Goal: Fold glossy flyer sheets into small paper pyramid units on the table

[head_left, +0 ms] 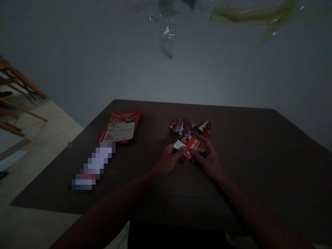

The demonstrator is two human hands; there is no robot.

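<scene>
Between my two hands, above the dark table, is a folded piece of printed paper in red and white, with a picture and lettering on it. My left hand pinches its left side, thumb on top. On the right side my right hand presses with the thumb, its index finger stretched along the far edge. Just beyond the hands lie several small folded paper shapes, pointed and printed in red, white and blue. One of these folded shapes sits a little apart on the right.
A stack of red and white printed leaflets lies on the table's left part. Nearer to me is a pixelated, whitish strip. The dark table meets a grey wall with tape on it. Wooden furniture stands at far left.
</scene>
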